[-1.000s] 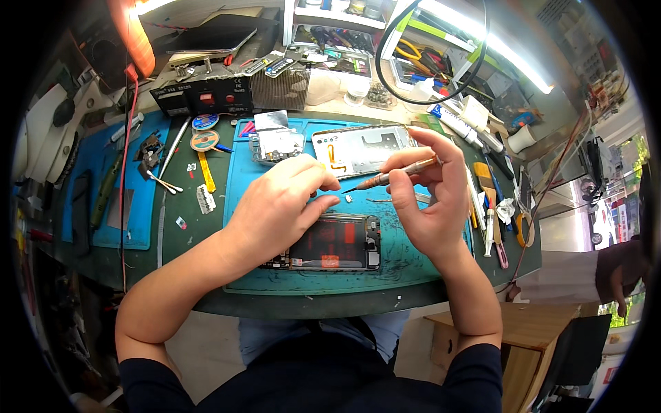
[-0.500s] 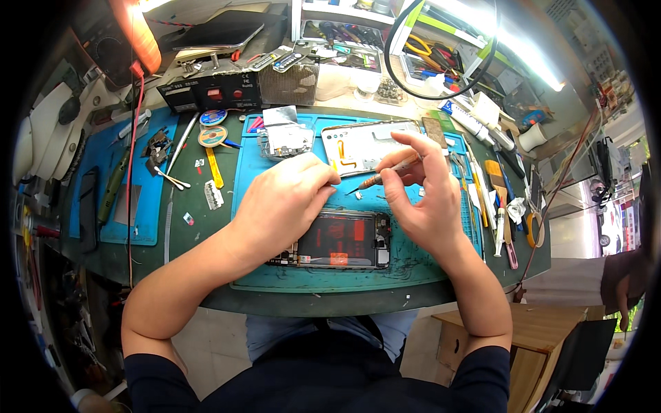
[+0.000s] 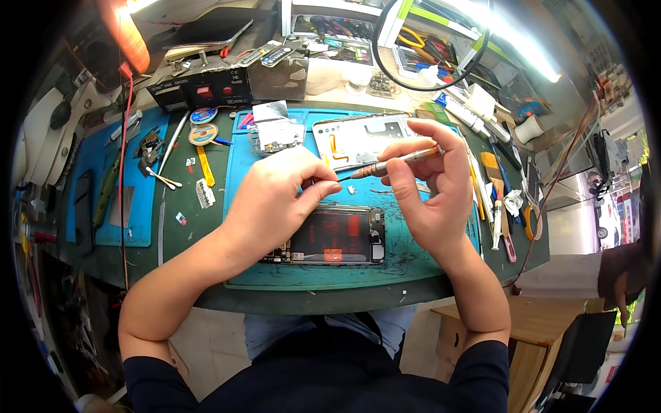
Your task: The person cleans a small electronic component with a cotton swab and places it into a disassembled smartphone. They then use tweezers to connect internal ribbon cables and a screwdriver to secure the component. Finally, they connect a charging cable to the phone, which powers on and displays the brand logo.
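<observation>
While the left hand (image 3: 275, 206) pinches something too small to identify between thumb and forefinger, the right hand (image 3: 430, 189) clamps a slim precision screwdriver (image 3: 396, 162) whose tip points left toward that pinch. Both hands hover, close together, just above one opened phone (image 3: 330, 235) lying on the blue work mat (image 3: 427, 265) directly beneath them. One white phone back cover (image 3: 361, 138) lies just beyond the right hand's fingers. Good practice, as judged here: keep the driver tip steady, the pinched part low over the mat, wrists braced. Counted: one screwdriver in hand, one opened phone, one back cover, two cotton swabs (image 3: 164, 179) well left of the left hand.
</observation>
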`<action>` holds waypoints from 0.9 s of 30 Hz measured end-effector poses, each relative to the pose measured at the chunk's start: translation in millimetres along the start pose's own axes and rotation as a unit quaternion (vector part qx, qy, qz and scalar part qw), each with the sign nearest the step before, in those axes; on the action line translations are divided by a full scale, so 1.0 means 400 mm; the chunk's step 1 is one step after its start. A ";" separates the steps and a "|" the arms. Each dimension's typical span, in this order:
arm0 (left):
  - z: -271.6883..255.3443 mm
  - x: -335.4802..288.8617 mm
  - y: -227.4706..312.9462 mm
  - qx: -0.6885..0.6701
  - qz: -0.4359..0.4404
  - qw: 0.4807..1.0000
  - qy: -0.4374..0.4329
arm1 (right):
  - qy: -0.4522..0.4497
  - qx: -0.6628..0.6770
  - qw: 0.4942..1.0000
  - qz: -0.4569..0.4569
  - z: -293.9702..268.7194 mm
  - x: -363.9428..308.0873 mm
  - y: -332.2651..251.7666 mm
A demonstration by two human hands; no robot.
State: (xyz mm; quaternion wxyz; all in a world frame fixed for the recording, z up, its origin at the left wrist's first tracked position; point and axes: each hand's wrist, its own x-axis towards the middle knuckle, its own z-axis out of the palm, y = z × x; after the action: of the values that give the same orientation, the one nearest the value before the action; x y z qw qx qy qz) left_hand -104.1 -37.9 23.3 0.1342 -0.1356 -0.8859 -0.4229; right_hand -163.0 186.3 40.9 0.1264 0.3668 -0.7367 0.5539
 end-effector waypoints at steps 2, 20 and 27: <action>-0.004 0.003 0.006 -0.048 -0.036 0.998 -0.007 | 0.000 0.041 0.999 0.034 -0.012 0.001 -0.007; 0.003 -0.010 0.051 -0.206 -0.139 0.967 -0.063 | -0.030 0.059 0.998 0.019 -0.043 -0.009 -0.028; 0.020 -0.019 0.059 -0.008 0.111 0.990 -0.082 | 0.013 -0.001 0.998 -0.054 -0.102 -0.053 -0.013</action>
State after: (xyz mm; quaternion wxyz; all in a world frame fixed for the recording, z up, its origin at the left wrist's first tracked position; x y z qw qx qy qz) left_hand -89.5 -18.4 32.8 0.1058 -0.2687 -0.8699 -0.3999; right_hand -153.6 231.2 46.8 0.1661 0.3982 -0.7147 0.5506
